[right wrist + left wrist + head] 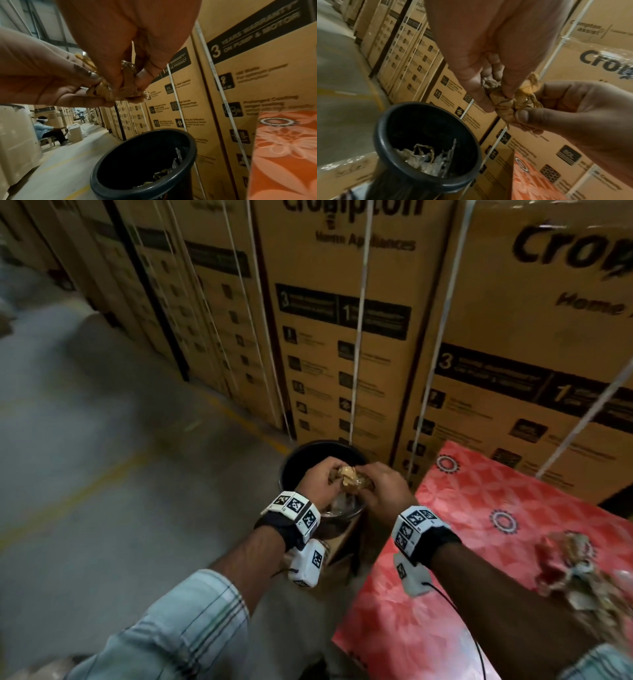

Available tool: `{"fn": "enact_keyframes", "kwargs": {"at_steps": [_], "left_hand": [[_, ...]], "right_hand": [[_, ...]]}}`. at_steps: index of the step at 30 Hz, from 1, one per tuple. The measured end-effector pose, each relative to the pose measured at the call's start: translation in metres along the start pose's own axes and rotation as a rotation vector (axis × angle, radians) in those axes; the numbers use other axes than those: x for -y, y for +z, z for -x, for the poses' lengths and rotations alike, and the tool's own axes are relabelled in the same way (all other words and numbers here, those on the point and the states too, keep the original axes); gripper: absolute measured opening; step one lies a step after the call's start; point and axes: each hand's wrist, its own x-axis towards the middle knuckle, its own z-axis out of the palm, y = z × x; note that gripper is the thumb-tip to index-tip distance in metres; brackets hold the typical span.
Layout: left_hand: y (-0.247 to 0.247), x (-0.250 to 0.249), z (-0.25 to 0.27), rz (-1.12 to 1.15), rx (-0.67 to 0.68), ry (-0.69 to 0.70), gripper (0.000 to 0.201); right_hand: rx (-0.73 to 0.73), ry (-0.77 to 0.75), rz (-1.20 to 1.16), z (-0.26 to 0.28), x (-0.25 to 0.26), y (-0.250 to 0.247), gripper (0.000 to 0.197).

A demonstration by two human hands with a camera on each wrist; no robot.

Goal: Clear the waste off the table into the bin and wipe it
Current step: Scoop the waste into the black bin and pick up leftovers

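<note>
Both hands hold one crumpled wad of brown tape and paper [351, 478] right above the black bin [291, 460]. My left hand [320, 479] pinches its left side, my right hand [378, 484] grips its right side. In the left wrist view the wad [505, 106] sits between the left fingertips [486, 106] and the other hand's thumb. In the right wrist view the wad [120, 92] hangs over the bin [109, 180]. Clear plastic and crumpled scraps [426, 161] lie inside the bin [385, 152]. More crumpled waste [579, 570] lies on the red-clothed table [462, 542] at the right.
Tall strapped cardboard boxes [342, 320] stand close behind the bin and table. Grey concrete floor [85, 440] with yellow lines stretches to the left. In the right wrist view a person [46, 129] sits far down the aisle beside pale appliances [15, 135].
</note>
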Motion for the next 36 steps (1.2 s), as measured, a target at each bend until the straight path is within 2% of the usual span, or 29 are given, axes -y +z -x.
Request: {"fn": "enact_keyframes", "kwargs": {"at_steps": [5, 13, 15, 18, 21, 25, 30, 36], "left_hand": [[-0.022, 0.036, -0.02, -0.099, 0.0, -0.035, 0.026], [-0.015, 0.083, -0.053, -0.238, -0.057, -0.113, 0.031], [-0.015, 0.09, -0.061, -0.25, -0.015, -0.128, 0.039], [-0.012, 0.102, -0.068, -0.275, 0.122, -0.185, 0.059], [-0.01, 0.108, -0.065, -0.33, 0.193, -0.202, 0.059], [-0.01, 0.095, -0.053, -0.307, 0.185, -0.154, 0.056], [-0.001, 0.058, -0.036, -0.264, 0.133, -0.016, 0.052], [0.033, -0.003, -0.01, -0.273, 0.183, 0.115, 0.049]], "right_hand": [[0.074, 0.096, 0.041, -0.032, 0.013, 0.036, 0.046], [0.188, 0.224, 0.126, -0.063, -0.008, 0.081, 0.057], [0.235, 0.262, 0.117, -0.067, -0.014, 0.091, 0.06], [0.354, 0.302, 0.084, -0.067, -0.023, 0.106, 0.07], [0.432, 0.362, 0.053, -0.061, -0.032, 0.11, 0.076], [0.353, 0.333, 0.027, -0.05, -0.038, 0.098, 0.066], [0.226, 0.27, -0.034, -0.026, -0.036, 0.066, 0.06], [0.03, 0.118, -0.062, 0.04, -0.047, 0.009, 0.05]]}}
